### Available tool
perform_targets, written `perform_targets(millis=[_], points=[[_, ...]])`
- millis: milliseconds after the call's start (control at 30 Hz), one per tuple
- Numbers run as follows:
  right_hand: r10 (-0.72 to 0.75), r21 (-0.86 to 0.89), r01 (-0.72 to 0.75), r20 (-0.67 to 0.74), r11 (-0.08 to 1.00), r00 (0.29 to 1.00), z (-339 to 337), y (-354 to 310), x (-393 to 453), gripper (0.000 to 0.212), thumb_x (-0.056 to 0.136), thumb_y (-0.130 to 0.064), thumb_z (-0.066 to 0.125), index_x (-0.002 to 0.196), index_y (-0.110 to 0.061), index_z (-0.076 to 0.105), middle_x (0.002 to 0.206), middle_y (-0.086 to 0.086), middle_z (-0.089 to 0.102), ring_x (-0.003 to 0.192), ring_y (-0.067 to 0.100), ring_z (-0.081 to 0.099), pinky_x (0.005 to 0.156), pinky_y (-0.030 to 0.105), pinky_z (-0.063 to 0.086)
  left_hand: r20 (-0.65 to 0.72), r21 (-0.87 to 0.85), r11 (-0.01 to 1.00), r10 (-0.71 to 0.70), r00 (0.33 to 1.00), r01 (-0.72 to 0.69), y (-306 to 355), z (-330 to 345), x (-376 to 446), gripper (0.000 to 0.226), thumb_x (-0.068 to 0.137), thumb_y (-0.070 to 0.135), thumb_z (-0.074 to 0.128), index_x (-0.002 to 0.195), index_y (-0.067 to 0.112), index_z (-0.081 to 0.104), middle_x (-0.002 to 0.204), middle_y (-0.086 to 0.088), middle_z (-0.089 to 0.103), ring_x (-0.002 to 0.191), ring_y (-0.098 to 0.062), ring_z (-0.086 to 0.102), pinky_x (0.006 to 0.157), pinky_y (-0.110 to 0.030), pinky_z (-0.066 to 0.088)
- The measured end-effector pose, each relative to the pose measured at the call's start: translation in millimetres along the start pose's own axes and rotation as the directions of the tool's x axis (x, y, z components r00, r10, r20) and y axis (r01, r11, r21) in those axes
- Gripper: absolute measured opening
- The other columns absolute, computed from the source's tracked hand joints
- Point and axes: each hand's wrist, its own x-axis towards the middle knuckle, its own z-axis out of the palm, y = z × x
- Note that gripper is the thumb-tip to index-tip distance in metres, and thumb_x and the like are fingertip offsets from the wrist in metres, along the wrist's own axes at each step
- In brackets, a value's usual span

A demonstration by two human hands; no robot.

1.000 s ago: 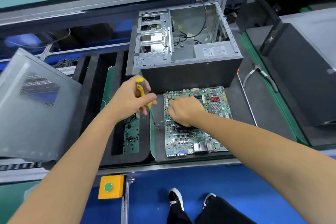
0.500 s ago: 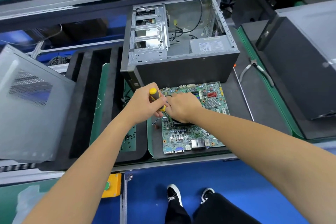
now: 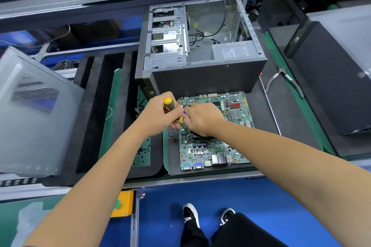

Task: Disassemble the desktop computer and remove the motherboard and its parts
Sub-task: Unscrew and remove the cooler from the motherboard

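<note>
Left hand (image 3: 160, 115) gripping screwdriver (image 3: 173, 109), tip angling onto motherboard (image 3: 215, 130); right hand (image 3: 202, 118) curling over cooler (image 3: 197, 136), steadying it for unscrewing.

Dark bench mat (image 3: 267, 124) carries the motherboard (image 3: 212, 152) right under the grip, open PC case (image 3: 200, 78) just beyond it. Pliers (image 3: 285, 80) lie well right of the grip; foam tray (image 3: 96, 118) w/ loose screws (image 3: 143, 150) sits just left.

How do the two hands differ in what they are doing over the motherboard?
The left hand grips a yellow-and-black screwdriver, tip angled down toward the motherboard; the right hand holds no tool. The right hand rests palm down on the dark cooler, covering most of it; the left hand stays above the board's left edge. Both meet at the same spot.
</note>
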Motion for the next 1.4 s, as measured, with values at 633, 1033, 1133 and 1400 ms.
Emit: perform_targets(millis=[633, 1033, 1133, 1400], points=[[0.024, 0.000, -0.024, 0.005, 1.000, 1.000, 6.8, -0.1, 4.1, 0.035, 0.095, -0.039, 0.023, 0.094, -0.019, 0.052, 0.087, 0.003, 0.059, 0.070, 0.023, 0.053, 0.054, 0.034, 0.034, -0.084, 0.122, 0.991, 0.063, 0.994, -0.052, 4.4, 14.1, -12.3, 0.031, 0.087, 0.033, 0.067, 0.079, 0.012, 0.045, 0.070, -0.010, 0.067, 0.054, -0.017, 0.070, 0.054, -0.049, 0.057], [0.010, 0.014, -0.010, -0.005, 1.000, 1.000, 4.7, 0.5, 1.6, 0.032, 0.099, -0.040, 0.024, 0.090, -0.019, 0.046, 0.090, 0.004, 0.060, 0.074, 0.024, 0.054, 0.058, 0.035, 0.037, 0.108, 0.120, 0.993, -0.017, 0.994, 0.004, 12.9, -8.7, -5.8, 0.022, 0.085, 0.018, 0.072, 0.084, 0.003, 0.056, 0.070, -0.003, 0.069, 0.064, -0.022, 0.072, 0.060, -0.041, 0.060], [0.004, -0.012, -0.004, 0.009, 1.000, 1.000, 2.9, -0.1, 1.5, 0.037, 0.098, -0.042, 0.022, 0.095, -0.019, 0.050, 0.085, 0.002, 0.055, 0.072, 0.024, 0.052, 0.056, 0.034, 0.034, 0.166, 0.184, 0.983, -0.053, 0.985, 0.022, 25.4, -9.4, -1.0, 0.017, 0.082, 0.017, 0.075, 0.082, 0.007, 0.061, 0.068, -0.007, 0.070, 0.064, -0.019, 0.072, 0.064, -0.041, 0.061], [-0.020, 0.018, 0.020, 0.000, 1.000, 1.000, -3.8, -1.5, -2.6, 0.023, 0.094, -0.030, 0.034, 0.079, -0.019, 0.047, 0.071, -0.002, 0.047, 0.068, 0.024, 0.055, 0.051, 0.030, 0.030, 0.265, 0.749, 0.644, -0.077, 0.961, -0.156, 63.0, -0.4, 15.6, 0.020, 0.077, 0.025, 0.074, 0.076, 0.006, 0.068, 0.072, -0.005, 0.065, 0.055, -0.019, 0.054, 0.050, -0.026, 0.043]])
